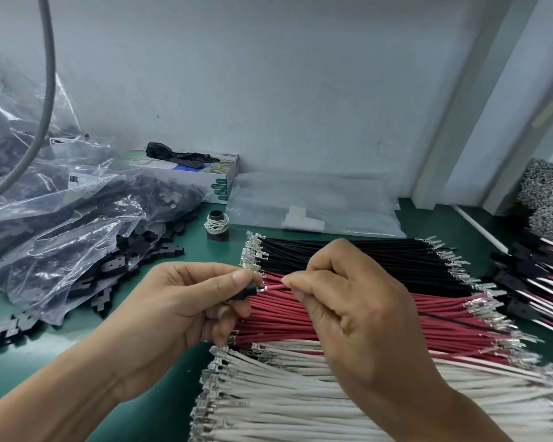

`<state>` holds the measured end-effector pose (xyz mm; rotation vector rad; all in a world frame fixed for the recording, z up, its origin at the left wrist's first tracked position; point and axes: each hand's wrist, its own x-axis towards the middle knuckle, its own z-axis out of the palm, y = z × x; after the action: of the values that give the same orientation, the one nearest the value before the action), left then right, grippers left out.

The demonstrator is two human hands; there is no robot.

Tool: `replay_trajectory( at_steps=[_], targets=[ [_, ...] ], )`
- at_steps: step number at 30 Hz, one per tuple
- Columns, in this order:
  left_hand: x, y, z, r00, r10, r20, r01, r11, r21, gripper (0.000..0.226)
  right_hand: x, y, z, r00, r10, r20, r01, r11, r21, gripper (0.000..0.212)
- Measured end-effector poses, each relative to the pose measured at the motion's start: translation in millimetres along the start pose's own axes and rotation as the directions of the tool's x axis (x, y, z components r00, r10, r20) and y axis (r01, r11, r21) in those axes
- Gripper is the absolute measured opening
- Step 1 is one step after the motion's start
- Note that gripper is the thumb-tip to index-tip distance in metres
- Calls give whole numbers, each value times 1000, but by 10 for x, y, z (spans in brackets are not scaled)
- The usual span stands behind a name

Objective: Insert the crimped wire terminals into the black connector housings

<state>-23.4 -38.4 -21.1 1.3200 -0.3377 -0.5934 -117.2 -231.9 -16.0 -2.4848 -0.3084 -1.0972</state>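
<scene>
The left hand pinches a black connector housing just above the red wire bundle; the right hand pinches a red wire, its terminal at the housing's mouth. A tilted terminal could jam or bend instead of seating.

- Two bare hands, the left hand and the right hand, come up from the near edge.
- No gloves, rings or watch on either.
- Both forearms are uncovered to the frame's edge; no sleeve shows.
- Fingernails are short and unpainted.
</scene>
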Motion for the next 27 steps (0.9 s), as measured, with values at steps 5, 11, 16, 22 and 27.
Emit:
replay_trajectory(
  at_steps=[5, 11, 16, 22, 27],
  targets=[
    [-28, 6, 65, 1000, 7, -20, -8, 998, -59, 37, -14, -34, 44, 1000, 8, 3, -8, 1000, 10, 14],
    [-73, 34, 143, 956, 292, -33, -276, 929, 246, 34, 1, 27, -7, 993, 81, 86, -87, 994, 65, 16],
    [-75, 41, 102, 943, 332, -37, -297, 885, 359, 31, -11, 91, -58, 982, 118, 148, -134, 986, 100, 12],
    [-68, 45, 66, 959, 279, -56, -249, 917, 313, 31, -17, 55, 1, 989, 72, 132, -83, 994, 77, 11],
    [-80, 16, 98, 955, 295, -38, -272, 917, 293, 30, -36, 28, 15, 991, 26, 129, -35, 997, 70, 11]
  ],
)
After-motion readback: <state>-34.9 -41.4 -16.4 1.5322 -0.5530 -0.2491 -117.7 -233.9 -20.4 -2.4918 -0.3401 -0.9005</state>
